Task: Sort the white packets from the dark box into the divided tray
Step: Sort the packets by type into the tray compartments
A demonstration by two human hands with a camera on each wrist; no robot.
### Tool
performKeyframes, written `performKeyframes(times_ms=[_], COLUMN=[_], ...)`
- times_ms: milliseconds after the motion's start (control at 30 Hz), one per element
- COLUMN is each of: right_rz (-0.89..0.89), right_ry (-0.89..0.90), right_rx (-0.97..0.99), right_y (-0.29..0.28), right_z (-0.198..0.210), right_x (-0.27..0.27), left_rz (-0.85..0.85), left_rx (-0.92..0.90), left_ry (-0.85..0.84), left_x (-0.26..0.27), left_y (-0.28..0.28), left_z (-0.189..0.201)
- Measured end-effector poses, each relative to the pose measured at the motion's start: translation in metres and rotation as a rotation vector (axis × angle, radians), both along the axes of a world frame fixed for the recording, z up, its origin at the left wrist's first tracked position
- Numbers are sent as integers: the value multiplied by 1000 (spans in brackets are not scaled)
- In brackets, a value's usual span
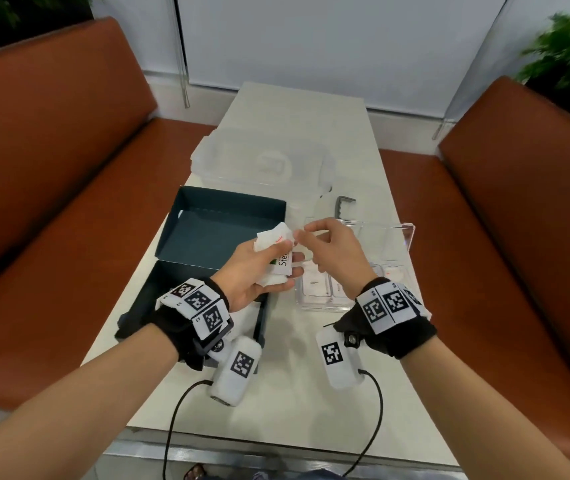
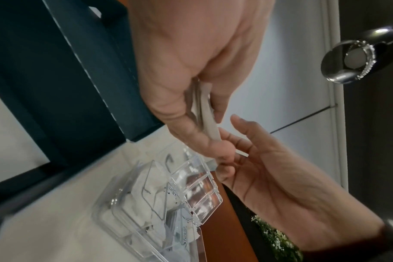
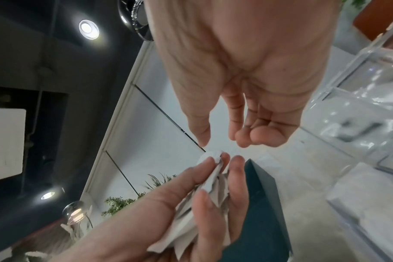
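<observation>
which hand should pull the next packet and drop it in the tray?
Right. The right hand is empty, fingertips at the top of the packets, and hangs directly over the divided tray. The left hand is gripping the whole bunch.

Even, bright indoor light; wrist views smear with blur (edges bend strongly), and ceiling spotlights (image 3: 88, 29) glare.

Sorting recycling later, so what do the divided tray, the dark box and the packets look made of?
Divided tray: clear glossy hard plastic, see-through with glints. Dark box: matte teal cardboard, thin folded walls. Packets in the left hand: white, crinkled, probably paper.
</observation>
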State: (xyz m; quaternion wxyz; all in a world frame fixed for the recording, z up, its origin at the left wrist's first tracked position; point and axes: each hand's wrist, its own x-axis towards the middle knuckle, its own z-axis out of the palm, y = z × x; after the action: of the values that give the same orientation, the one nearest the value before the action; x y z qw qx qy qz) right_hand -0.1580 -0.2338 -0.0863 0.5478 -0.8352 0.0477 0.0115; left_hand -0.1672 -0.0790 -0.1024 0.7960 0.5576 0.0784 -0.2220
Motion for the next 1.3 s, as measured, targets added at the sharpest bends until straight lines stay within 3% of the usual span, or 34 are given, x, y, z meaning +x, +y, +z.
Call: performKeyframes(times_ms=[267,467,600,867,1100,1300], right_rz=[18,-43,-116,-25,-70,-4], right_ry=[-26,9,51,275,312,199], right_rx=[118,220,407,802,664,366], right_y=[-40,-65,-82,-80,-88,-98], right_z=[2,-1,-4,-14,-17,-12], right_x=[-6,-9,-14,-29,-27,-23], left_rz=[-1,30,90,187,109,33], left_rx=[76,78,78,76,84,223], left_ry=[-120,-22,-45,-61,15,-43], left_x=[-7,-9,-12,-17,-21,-20], left_y=[-42,-51,-54,-72,-78,-72], left_z=[-3,-3,-6,-13,-11,-9])
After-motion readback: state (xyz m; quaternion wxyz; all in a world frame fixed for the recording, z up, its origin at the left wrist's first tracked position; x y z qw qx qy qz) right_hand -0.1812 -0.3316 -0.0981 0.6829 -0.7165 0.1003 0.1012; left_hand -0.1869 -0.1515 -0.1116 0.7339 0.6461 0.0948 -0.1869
